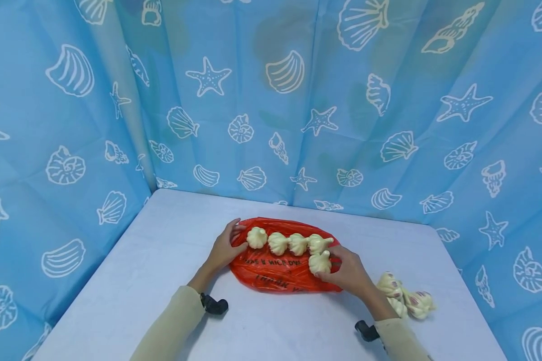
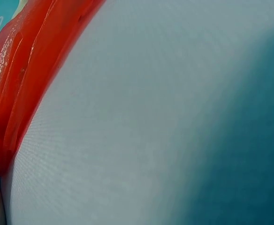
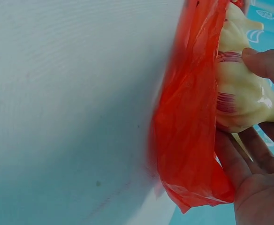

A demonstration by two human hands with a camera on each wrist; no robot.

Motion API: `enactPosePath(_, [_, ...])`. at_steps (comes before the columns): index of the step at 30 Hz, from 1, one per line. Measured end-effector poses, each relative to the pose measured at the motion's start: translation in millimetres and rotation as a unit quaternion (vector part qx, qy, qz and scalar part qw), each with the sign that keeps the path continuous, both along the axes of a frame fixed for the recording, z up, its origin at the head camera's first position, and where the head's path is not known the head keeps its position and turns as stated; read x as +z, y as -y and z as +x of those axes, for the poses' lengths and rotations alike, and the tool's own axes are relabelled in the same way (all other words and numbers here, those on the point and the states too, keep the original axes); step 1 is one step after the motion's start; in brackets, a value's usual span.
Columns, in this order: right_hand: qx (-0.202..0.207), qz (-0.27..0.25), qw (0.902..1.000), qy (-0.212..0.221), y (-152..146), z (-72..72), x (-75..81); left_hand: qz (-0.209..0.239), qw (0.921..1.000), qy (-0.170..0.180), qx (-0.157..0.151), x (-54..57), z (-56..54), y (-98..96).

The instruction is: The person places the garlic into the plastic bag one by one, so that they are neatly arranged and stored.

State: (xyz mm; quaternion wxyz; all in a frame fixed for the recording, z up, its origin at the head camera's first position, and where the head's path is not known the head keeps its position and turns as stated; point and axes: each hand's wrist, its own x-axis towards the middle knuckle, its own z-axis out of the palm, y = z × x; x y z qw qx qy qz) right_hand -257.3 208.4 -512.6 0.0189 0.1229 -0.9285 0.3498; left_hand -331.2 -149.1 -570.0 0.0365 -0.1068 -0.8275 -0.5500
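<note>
A red plastic bag (image 1: pixel 271 276) with black print lies flat on the white table. Along its upper part stands a row of several garlic bulbs (image 1: pixel 277 243). My right hand (image 1: pixel 350 271) holds another garlic bulb (image 1: pixel 319 262) just below the right end of that row. In the right wrist view, the thumb presses one side of this purple-streaked bulb (image 3: pixel 240 96), and the fingers are curled under the other side. At the bag's left end, my left hand (image 1: pixel 223 248) touches the plastic, thumb and fingers spread apart. Only a sliver of that hand shows in the left wrist view.
To the right of the bag, several more garlic bulbs (image 1: pixel 417 304) lie clustered beside my right forearm. A blue curtain (image 1: pixel 262 100) with white shell prints hangs behind and around the white table (image 1: pixel 171 215). Black wrist cameras (image 1: pixel 214 304) sit on both wrists.
</note>
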Motion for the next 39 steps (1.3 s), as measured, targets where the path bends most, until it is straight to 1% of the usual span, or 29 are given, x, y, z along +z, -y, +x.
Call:
enactPosePath(6, [-0.004,0.000,1.0000,-0.004,0,-0.5,-3.6,0.001,1.0000,-0.002,0.001,-1.0,-0.9,0.3])
enactPosePath(18, [-0.017,-0.007,0.9995,0.026,0,-0.8,-8.7,0.001,1.0000,-0.003,-0.002,0.1,-0.2,-0.4])
enactPosePath(26, [-0.010,0.012,0.9998,0.014,-4,-1.1,-9.8,0.002,1.0000,-0.004,-0.001,1.5,1.6,-1.0])
enactPosePath(34, [-0.007,-0.007,0.9999,-0.005,-4,-0.6,-11.5,0.008,1.0000,0.002,-0.002,2.5,1.6,-0.6])
enactPosePath(39, [-0.015,0.014,0.9998,-0.002,-5,0.7,-11.7,0.010,0.9999,0.005,-0.006,4.7,1.3,-0.1])
